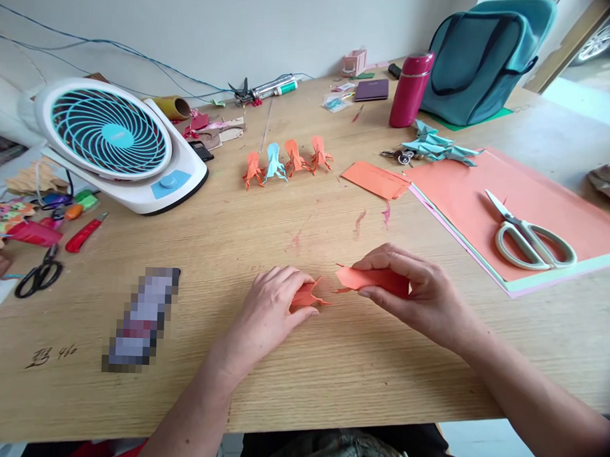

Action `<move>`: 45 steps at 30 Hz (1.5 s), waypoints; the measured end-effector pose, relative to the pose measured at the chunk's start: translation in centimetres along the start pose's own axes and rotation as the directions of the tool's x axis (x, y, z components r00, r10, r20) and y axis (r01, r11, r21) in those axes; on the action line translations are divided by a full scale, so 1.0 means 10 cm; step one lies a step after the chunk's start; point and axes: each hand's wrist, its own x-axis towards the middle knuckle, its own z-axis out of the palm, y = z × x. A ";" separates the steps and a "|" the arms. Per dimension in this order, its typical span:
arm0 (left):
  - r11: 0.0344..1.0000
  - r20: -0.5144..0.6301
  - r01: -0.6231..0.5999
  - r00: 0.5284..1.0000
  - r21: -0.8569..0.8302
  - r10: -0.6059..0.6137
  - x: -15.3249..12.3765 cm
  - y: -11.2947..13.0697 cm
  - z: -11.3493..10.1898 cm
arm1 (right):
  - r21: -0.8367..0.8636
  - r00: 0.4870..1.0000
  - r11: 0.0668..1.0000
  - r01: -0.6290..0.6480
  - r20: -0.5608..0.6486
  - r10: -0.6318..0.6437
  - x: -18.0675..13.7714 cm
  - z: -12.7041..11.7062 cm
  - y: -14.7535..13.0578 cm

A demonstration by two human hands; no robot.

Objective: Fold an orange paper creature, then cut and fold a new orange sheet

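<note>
My left hand [272,304] rests low over the table, its fingers curled around a folded orange paper figure [305,294] with thin pointed legs sticking out to the right. In my right hand [417,292], thumb and fingers pinch another folded orange paper figure [353,278], whose pointed end faces the first one. A small gap separates the two figures. Farther back, a row of several folded paper figures stands on the table, among them a light blue one [274,162] and an orange one [296,155]. My palms hide parts of both held pieces.
Scissors [522,239] lie on a stack of orange sheets [461,194] at right, beside orange paper strips [374,179] and blue folded pieces [440,146]. A fan [118,135], red cutter [85,233], black scissors [39,272] and blurred-out object [142,319] are at left. Behind stand a bottle [410,92] and bag [470,74].
</note>
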 end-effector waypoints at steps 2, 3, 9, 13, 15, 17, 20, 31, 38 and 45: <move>0.999 0.008 0.018 1.000 -0.027 -0.018 0.00 0.01 -0.02 | 0.007 1.000 1.000 -0.007 -0.001 0.007 0.00 0.00 0.00; 0.998 0.010 0.035 0.999 -0.047 -0.034 0.00 0.01 -0.03 | 0.011 1.000 1.000 -0.005 -0.004 0.005 0.01 0.00 0.00; 0.984 0.078 0.108 0.992 -0.140 -0.098 -0.01 -0.01 -0.11 | 0.034 1.000 0.999 0.001 0.009 -0.001 0.00 0.02 -0.01; 0.978 0.010 0.084 0.996 -0.190 -0.083 0.00 -0.03 -0.09 | 0.037 0.998 0.999 0.014 0.057 -0.016 -0.01 0.06 -0.03; 0.977 -0.075 0.044 0.995 -0.210 -0.061 0.01 -0.03 -0.07 | 0.027 0.995 0.999 0.046 0.083 -0.048 -0.03 0.09 -0.04; 0.980 -0.158 -0.012 0.987 -0.196 -0.019 0.01 -0.01 -0.06 | 0.009 0.988 0.994 0.109 0.114 -0.109 -0.04 0.12 -0.05; 0.983 -0.210 -0.104 0.975 -0.151 0.071 0.02 0.04 -0.04 | 0.001 0.966 0.975 0.222 0.136 -0.220 -0.06 0.15 -0.05; 0.982 -0.163 -0.167 0.975 -0.084 0.152 0.02 0.11 -0.10 | -0.139 0.977 0.972 0.188 0.125 -0.171 -0.04 0.16 -0.02; 0.985 -0.116 -0.144 0.984 -0.091 0.133 0.00 0.08 -0.09 | -0.180 0.985 0.973 0.142 0.119 -0.121 -0.03 0.13 0.00; 0.979 -0.109 -0.204 0.973 0.004 0.203 0.01 0.11 -0.06 | -0.179 0.978 0.974 0.140 0.178 -0.108 -0.02 0.12 0.00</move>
